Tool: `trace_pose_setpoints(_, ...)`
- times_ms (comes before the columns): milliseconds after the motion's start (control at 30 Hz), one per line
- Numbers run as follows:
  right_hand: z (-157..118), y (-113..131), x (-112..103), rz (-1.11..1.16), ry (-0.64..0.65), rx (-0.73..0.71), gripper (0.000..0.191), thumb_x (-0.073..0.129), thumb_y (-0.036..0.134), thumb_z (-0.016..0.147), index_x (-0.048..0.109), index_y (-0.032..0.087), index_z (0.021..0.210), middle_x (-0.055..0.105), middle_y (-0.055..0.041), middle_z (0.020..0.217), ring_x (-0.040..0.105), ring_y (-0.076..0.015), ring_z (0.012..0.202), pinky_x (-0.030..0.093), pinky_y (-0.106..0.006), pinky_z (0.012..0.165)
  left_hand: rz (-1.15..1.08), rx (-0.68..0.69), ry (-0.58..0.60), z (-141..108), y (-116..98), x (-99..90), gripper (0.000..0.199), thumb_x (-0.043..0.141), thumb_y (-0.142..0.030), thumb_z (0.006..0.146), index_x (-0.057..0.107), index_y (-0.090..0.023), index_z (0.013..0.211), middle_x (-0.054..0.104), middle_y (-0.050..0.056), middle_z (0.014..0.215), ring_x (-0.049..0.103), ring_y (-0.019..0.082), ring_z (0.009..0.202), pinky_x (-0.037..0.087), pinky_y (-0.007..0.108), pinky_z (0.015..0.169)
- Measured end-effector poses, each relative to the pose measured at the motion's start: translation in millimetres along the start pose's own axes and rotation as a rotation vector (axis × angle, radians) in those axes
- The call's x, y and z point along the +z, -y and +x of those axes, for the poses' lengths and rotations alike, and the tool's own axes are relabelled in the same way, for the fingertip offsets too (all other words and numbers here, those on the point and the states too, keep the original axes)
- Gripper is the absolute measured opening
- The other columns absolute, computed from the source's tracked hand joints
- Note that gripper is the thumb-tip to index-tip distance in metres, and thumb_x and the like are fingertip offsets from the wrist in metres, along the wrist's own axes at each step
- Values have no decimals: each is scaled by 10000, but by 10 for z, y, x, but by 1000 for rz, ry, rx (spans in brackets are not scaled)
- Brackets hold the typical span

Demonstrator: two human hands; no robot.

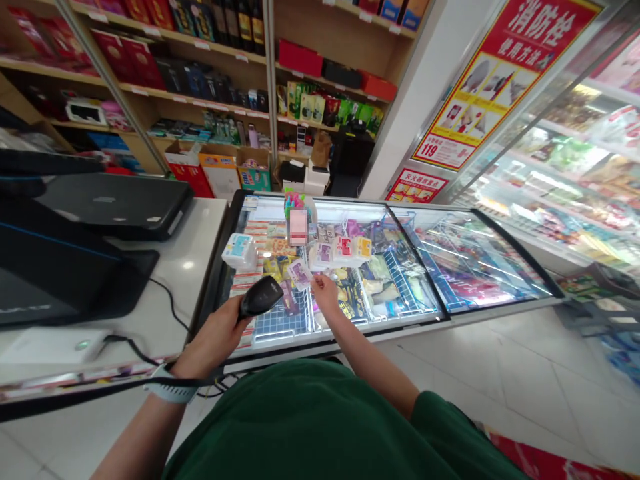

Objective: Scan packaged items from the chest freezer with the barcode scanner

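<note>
My left hand (215,337) is wrapped round the handle of a black barcode scanner (261,295). The scanner's head tilts toward a small clear pack with a purple label (300,274). Between fingers and thumb, my right hand (325,292) pinches that pack by its near right edge, above the glass lid of a chest freezer (373,328). Beyond it on the glass sit a purple-labelled pack (323,255), a red-labelled one (343,247) and a yellow-labelled one (363,248). Left of them stands a blue-labelled stack (240,250).
A pinkish card (299,227) and a colourful package (294,200) are at the freezer's far edge. To the left, a counter (193,267) carries a dark machine (115,203), a white box (55,345) and cables. Stocked shelves (200,103) line the back; a refrigerated display (590,167) stands right.
</note>
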State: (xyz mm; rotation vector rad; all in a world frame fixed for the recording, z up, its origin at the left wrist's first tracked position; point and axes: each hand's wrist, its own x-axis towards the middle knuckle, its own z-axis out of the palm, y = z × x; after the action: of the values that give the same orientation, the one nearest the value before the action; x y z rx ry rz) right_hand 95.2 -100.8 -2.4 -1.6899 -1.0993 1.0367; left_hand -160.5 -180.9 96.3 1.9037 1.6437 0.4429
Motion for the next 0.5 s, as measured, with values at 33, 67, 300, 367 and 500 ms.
trace_pose_setpoints(33, -19, 1, -27, -8, -3, -15, 119, 621, 215, 812, 680, 197, 914, 675, -2, 776, 630, -149, 644, 520, -255, 634, 3, 13, 3, 26, -25, 9, 438, 424, -388, 877, 513, -148, 1233, 646, 153, 1238, 635, 287, 1132, 473, 389, 979)
trace_pose_setpoints(67, -37, 0, -52, -17, -3, -31, 134, 617, 228, 816, 678, 196, 932, 678, -4, 785, 635, -151, 657, 526, -258, 641, 3, 26, 6, 49, -48, 18, 440, 427, -379, 874, 511, -146, 1237, 645, 153, 1241, 632, 285, 1138, 467, 389, 989)
trace_pose_setpoints(300, -129, -13, -155, -105, -21, -97, 190, 603, 270, 834, 686, 197, 987, 700, -14, 820, 661, -171, 747, 543, -279, 703, 14, 74, 34, 126, -142, 68, 464, 428, -380, 857, 491, -128, 1241, 629, 184, 1248, 603, 307, 1177, 440, 415, 1022)
trace_pose_setpoints(367, -151, -5, -173, -123, -30, -111, 194, 607, 269, 831, 696, 200, 989, 703, -17, 814, 664, -181, 772, 544, -291, 726, 14, 89, 34, 129, -159, 74, 459, 423, -377, 856, 480, -131, 1238, 625, 189, 1253, 600, 311, 1181, 442, 420, 1020)
trace_pose_setpoints(500, -185, 17, -198, -125, -31, -127, 195, 611, 268, 832, 706, 198, 988, 705, -22, 813, 663, -187, 787, 543, -302, 745, 21, 99, 37, 131, -187, 81, 448, 421, -361, 844, 469, -135, 1228, 628, 196, 1239, 598, 318, 1185, 442, 433, 1020)
